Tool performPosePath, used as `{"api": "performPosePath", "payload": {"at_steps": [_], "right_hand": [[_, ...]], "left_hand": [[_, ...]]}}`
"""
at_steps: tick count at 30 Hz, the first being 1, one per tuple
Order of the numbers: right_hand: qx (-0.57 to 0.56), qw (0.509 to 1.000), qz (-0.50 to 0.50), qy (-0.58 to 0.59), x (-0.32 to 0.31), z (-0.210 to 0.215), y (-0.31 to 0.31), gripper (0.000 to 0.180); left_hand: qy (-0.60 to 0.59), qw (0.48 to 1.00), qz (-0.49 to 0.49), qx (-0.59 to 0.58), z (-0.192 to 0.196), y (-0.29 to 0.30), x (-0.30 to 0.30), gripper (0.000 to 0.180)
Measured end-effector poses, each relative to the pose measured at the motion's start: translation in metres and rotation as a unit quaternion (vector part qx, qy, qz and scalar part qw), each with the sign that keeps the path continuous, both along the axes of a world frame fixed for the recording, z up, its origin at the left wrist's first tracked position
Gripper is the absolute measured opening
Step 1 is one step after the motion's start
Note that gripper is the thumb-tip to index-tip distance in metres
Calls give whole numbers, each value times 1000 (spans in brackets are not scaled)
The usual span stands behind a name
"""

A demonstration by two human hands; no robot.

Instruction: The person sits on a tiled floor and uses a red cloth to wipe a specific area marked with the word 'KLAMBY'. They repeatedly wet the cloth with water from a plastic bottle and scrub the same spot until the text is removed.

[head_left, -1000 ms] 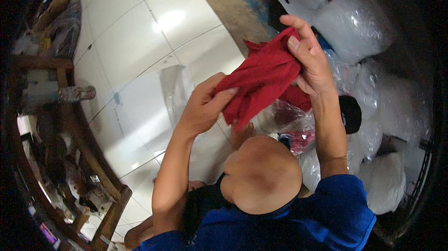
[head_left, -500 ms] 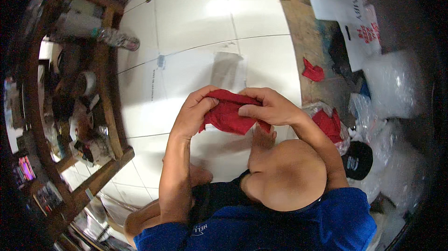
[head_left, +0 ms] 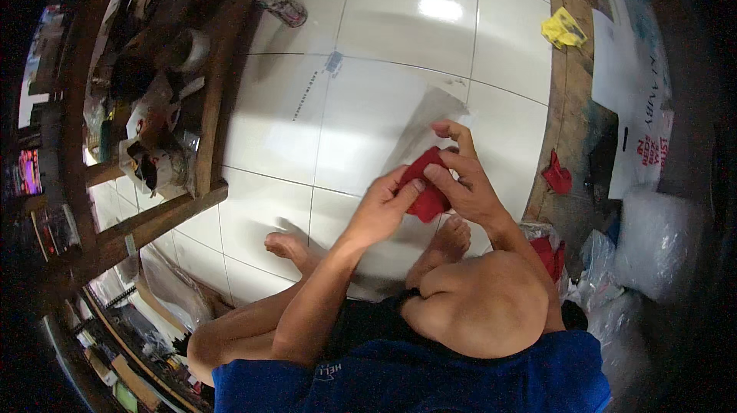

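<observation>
A folded piece of red cloth (head_left: 427,199) is held over the tiled floor, in front of my knees. My left hand (head_left: 378,212) pinches its left side, thumb lying on top. On the right side, my right hand (head_left: 470,186) grips the cloth between thumb and fingers, with its index finger lifted away. Below and beyond the hands, a flat whitish translucent plastic sheet or bag (head_left: 368,106) lies on the floor, with a greyish strip at its right part.
At left stands a wooden shelf (head_left: 219,117) with assorted items; a clear bottle (head_left: 278,0) lies beside it. Along the right are a yellow cloth (head_left: 564,28), a red scrap (head_left: 556,175), more red cloth in a plastic bag (head_left: 545,257), a white printed sack (head_left: 626,98) and clear plastic bundles (head_left: 652,248).
The red cloth, spread between both hands before, is now folded smaller and bunched. My hands have come closer together and shifted right in view. The head view has turned too.
</observation>
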State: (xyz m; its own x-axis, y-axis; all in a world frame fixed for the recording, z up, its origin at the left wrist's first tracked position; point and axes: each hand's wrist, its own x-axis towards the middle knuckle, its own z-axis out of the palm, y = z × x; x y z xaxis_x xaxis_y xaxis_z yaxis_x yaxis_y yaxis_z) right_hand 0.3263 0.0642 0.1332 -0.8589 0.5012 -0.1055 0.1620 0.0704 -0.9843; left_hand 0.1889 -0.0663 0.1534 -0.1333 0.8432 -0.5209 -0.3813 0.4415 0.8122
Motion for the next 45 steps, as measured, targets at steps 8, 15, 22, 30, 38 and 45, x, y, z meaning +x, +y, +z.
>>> {"api": "performPosePath", "payload": {"at_steps": [8, 15, 22, 30, 38, 45], "right_hand": [[-298, 951, -81, 21, 6, 5, -19, 37], [-260, 953, -147, 56, -23, 9, 23, 51], [-200, 947, -245, 63, -13, 6, 87, 38], [-312, 900, -279, 117, -13, 17, 84, 32], [-284, 914, -279, 78, -40, -18, 75, 17], [-225, 944, -221, 100, -53, -15, 70, 24]], "left_hand": [[-129, 990, 61, -13, -14, 6, -8, 36], [131, 986, 102, -19, -67, 24, -110, 37], [551, 785, 283, -10, -93, 110, -308, 87], [508, 819, 261, 44, -107, 153, -358, 79], [642, 747, 59, 160, -28, 121, -275, 69], [703, 683, -160, 116, 8, 53, -185, 69]]}}
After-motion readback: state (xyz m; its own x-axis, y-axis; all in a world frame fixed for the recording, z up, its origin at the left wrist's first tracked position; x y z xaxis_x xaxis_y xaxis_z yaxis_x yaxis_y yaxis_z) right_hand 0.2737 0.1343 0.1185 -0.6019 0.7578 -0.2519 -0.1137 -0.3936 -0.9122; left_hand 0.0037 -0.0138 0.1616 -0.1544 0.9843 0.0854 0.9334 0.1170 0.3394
